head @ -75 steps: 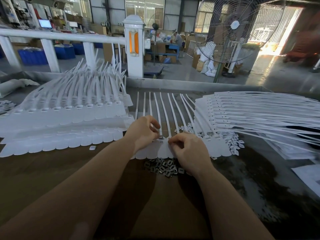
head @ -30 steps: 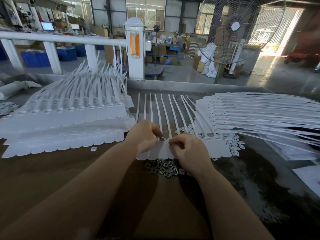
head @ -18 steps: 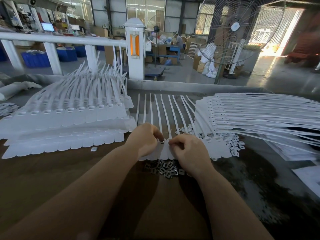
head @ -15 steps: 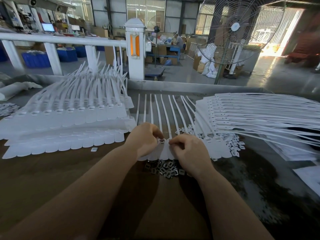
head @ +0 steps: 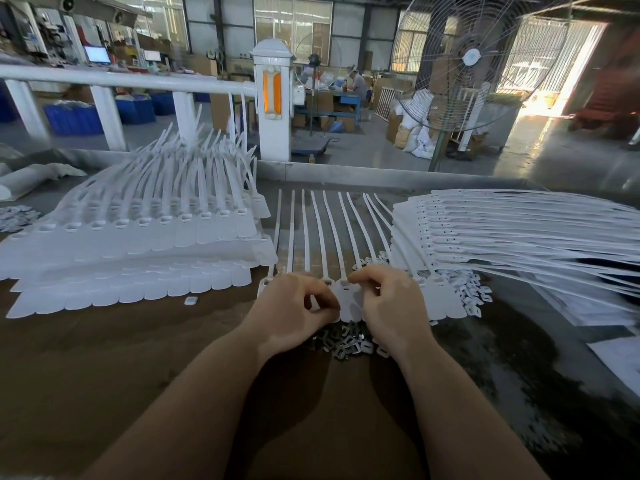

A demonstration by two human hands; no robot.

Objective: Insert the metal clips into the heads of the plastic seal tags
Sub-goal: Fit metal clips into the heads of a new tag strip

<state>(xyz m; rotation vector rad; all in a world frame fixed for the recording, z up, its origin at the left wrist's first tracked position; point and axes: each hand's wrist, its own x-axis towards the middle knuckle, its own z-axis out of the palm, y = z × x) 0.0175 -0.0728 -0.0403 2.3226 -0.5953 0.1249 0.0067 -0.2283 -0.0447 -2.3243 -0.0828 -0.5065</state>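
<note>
Currently your left hand (head: 291,311) and right hand (head: 391,306), fingers curled, rest on the row of seal tags (head: 349,299); any pinched clip cannot be made out. Loose metal clips (head: 343,339) lie just below; the stack (head: 519,230) at right likely awaits insertion.

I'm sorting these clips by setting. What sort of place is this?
Likely a factory assembly floor: stacked plastic seal tags on a workbench, a large pedestal fan, and blue crates behind.
</note>
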